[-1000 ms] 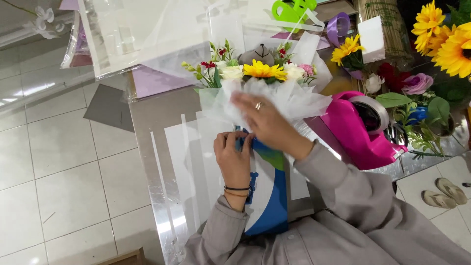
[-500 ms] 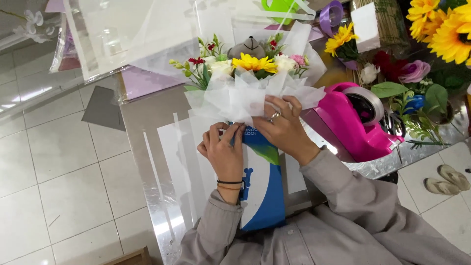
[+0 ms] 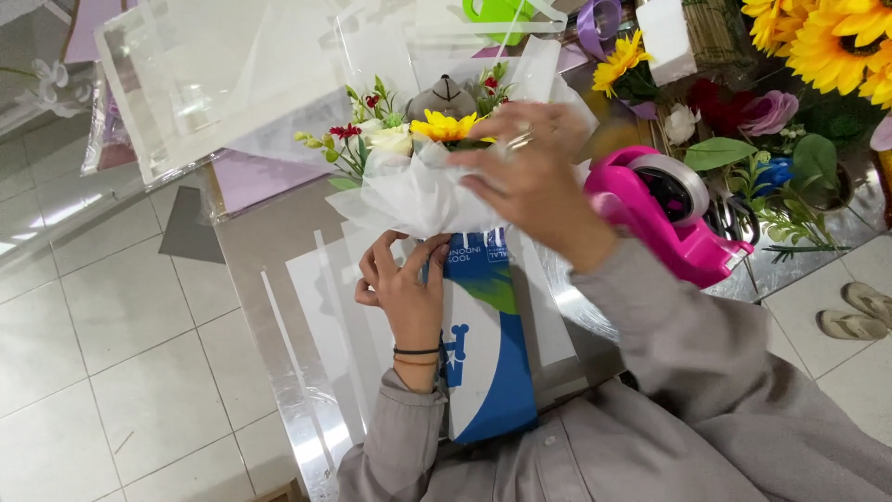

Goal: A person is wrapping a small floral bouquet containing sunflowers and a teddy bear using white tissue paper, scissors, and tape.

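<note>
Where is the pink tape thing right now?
The pink tape dispenser sits on the table, right of the bouquet, beside the person's right hand.
</note>
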